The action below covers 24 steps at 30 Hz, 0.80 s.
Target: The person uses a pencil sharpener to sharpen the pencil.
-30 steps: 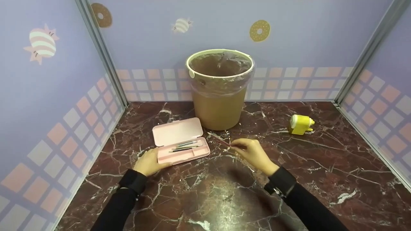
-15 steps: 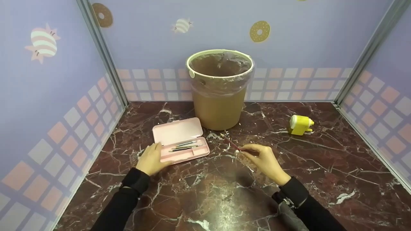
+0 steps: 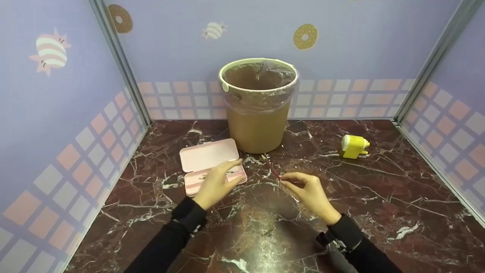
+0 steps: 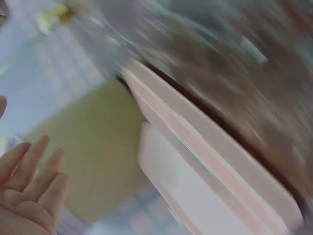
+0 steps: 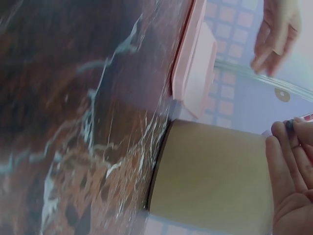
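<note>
My right hand (image 3: pixel 308 189) pinches a dark red pencil (image 3: pixel 272 167) between thumb and fingertips. The pencil's point slants away toward the bin's foot. My left hand (image 3: pixel 218 185) reaches over the pink pencil case (image 3: pixel 207 154), fingers extended and holding nothing; it hides part of the pencils (image 3: pixel 232 172) in the tray. The case lies with its lid folded back. In the left wrist view the left hand (image 4: pixel 32 193) shows spread fingers, with the case (image 4: pixel 195 142) blurred beside it. The right wrist view has the right hand (image 5: pixel 293 171) at the edge, fingertips together.
A brown waste bin (image 3: pixel 257 129) with a clear plastic liner stands right behind the case. At the right sits a yellow pencil sharpener (image 3: pixel 354 146). Pale shavings and crumbs (image 3: pixel 303 163) dot the marbled table (image 3: pixel 242 242). Patterned panels (image 3: pixel 182 45) enclose the back and sides.
My left hand has left the case's left edge and moved right, over its tray. The right hand drew the pencil right and toward me, then stayed nearly in place.
</note>
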Each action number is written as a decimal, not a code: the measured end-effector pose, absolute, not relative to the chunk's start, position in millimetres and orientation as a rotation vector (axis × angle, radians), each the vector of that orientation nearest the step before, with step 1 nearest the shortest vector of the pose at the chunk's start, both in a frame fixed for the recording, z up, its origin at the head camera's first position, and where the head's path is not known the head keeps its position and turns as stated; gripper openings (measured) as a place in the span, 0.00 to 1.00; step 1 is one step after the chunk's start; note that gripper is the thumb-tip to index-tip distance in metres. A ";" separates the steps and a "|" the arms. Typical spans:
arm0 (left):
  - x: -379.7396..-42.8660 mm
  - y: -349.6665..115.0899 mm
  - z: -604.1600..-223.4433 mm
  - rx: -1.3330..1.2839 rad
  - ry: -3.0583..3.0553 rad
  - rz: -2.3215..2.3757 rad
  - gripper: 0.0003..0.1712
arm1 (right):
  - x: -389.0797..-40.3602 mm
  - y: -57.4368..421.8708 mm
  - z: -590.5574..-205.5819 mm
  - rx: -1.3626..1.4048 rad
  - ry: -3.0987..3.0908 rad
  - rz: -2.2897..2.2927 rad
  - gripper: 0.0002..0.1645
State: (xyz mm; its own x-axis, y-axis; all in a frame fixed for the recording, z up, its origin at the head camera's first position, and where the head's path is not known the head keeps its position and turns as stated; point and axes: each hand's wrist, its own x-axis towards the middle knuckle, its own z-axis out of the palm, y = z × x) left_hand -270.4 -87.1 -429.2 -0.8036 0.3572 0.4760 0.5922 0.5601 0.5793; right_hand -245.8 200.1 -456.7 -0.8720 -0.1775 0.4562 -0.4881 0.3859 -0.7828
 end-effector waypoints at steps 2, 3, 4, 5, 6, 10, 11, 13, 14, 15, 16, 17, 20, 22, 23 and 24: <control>-267.9 -73.7 -425.9 -0.802 -2.441 -1.188 0.27 | -243.7 197.8 -456.5 0.584 -2.344 1.505 0.11; -266.7 -67.5 -424.8 -0.810 -2.415 -1.240 0.26 | -242.8 196.7 -456.2 0.585 -2.339 1.522 0.11; -265.6 -61.7 -424.1 -0.813 -2.396 -1.293 0.25 | -241.9 195.5 -455.7 0.587 -2.332 1.538 0.11; -264.5 -56.3 -423.5 -0.813 -2.377 -1.356 0.24 | -241.3 194.6 -455.5 0.588 -2.328 1.545 0.11; -263.5 -51.5 -423.4 -0.809 -2.361 -1.411 0.23 | -241.0 193.8 -455.3 0.588 -2.322 1.557 0.11; -260.1 -36.3 -425.3 -0.788 -2.307 -1.601 0.20 | -239.4 191.5 -454.1 0.590 -2.292 1.580 0.11; -258.8 -33.7 -426.1 -0.778 -2.304 -1.634 0.20 | -239.2 191.1 -454.0 0.599 -2.281 1.578 0.10; -256.8 -29.3 -428.0 -0.766 -2.295 -1.682 0.18 | -239.2 190.2 -454.0 0.608 -2.258 1.584 0.10; -255.7 -27.6 -428.8 -0.760 -2.294 -1.698 0.18 | -239.3 189.8 -454.2 0.611 -2.250 1.586 0.10; -254.8 -26.2 -429.9 -0.745 -2.296 -1.712 0.17 | -239.5 189.3 -454.5 0.615 -2.243 1.591 0.10; -254.0 -25.0 -430.6 -0.737 -2.294 -1.719 0.17 | -239.5 188.8 -454.8 0.622 -2.239 1.595 0.10; -253.7 -24.0 -431.4 -0.731 -2.287 -1.733 0.16 | -239.6 188.3 -455.2 0.628 -2.234 1.602 0.10; -253.0 -21.8 -433.0 -0.695 -2.284 -1.727 0.15 | -239.6 187.1 -456.5 0.643 -2.241 1.607 0.10; -253.1 -20.9 -434.3 -0.673 -2.285 -1.720 0.14 | -239.5 186.4 -457.3 0.661 -2.244 1.609 0.10; -253.2 -20.5 -434.8 -0.662 -2.285 -1.727 0.14 | -239.5 186.1 -457.8 0.670 -2.244 1.611 0.11; -253.4 -20.2 -435.5 -0.654 -2.284 -1.738 0.14 | -239.5 186.0 -458.3 0.677 -2.245 1.614 0.11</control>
State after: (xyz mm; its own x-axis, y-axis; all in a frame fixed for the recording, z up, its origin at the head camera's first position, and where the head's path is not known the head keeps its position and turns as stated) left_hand -253.4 -20.2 -435.5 -0.8828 0.2255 0.4122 0.4574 0.2121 0.8636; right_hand -239.5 186.0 -458.3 -0.8461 -0.2022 0.4932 -0.5319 0.2602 -0.8058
